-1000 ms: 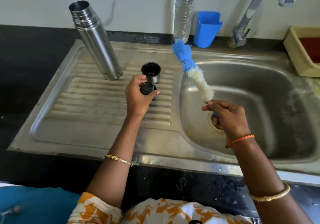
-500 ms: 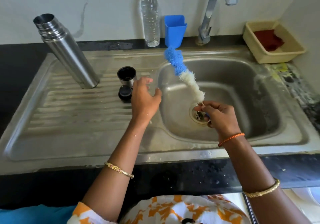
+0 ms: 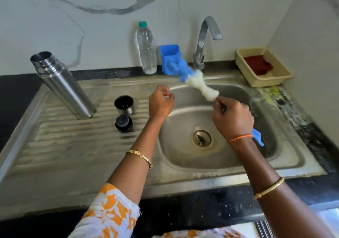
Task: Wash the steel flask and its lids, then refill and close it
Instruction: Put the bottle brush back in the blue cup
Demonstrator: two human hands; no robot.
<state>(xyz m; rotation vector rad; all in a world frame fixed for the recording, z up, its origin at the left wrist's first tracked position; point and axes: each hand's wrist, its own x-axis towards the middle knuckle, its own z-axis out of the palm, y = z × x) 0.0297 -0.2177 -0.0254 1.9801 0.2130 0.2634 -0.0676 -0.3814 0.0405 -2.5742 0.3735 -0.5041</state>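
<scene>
The open steel flask [image 3: 63, 85] stands upright on the ribbed draining board at the left. To its right sit the steel cup lid [image 3: 124, 104] with its mouth up and, nearer me, the black stopper lid [image 3: 124, 123]. My left hand [image 3: 160, 102] hovers over the sink's left rim with loosely curled fingers and holds nothing. My right hand [image 3: 232, 117] grips the handle of a blue and white bottle brush [image 3: 194, 80] above the sink basin [image 3: 225, 157]. The brush head points up and left toward the blue holder.
A tap [image 3: 205, 41] arches over the basin's back edge. A clear water bottle [image 3: 146, 48] and a blue holder [image 3: 169, 54] stand against the wall. A beige basket [image 3: 280, 76] with a red cloth sits at the right. Black counter surrounds the sink.
My left hand set the black stopper lid down beside the cup lid and moved right, over the sink rim. My right hand carried the brush back toward the blue holder.
</scene>
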